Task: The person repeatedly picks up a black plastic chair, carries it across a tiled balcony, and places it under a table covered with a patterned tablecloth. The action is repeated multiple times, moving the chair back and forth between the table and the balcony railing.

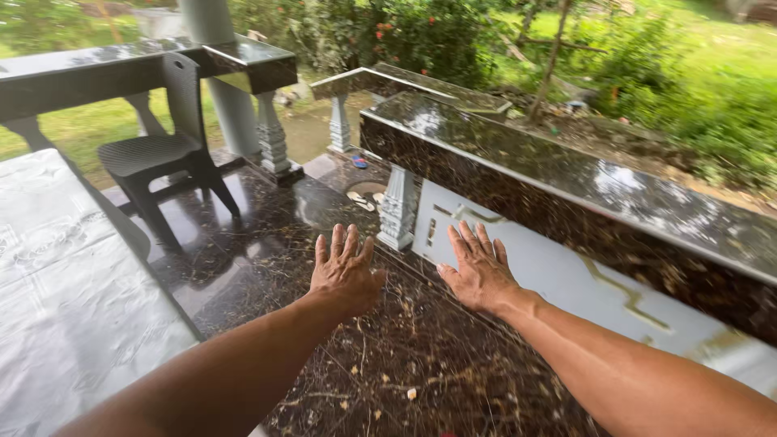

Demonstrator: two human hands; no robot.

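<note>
A person's left hand (pixel 344 271) and right hand (pixel 479 267) stretch forward, palms down, fingers spread flat and holding nothing, above a dark marble floor (pixel 267 243). A low marble-topped wall (pixel 566 174) stands just right; a dark plastic chair (pixel 166 150) sits well apart, left.

Both hands out, fingers spread, holding nothing: left hand (pixel 344 271) and right hand (pixel 479 271) over the dark marble floor (pixel 267 235). Grey plastic chair (pixel 166 146) ahead-left, white-covered table (pixel 57 283) at left, marble-topped railing (pixel 583 182) at right.
</note>
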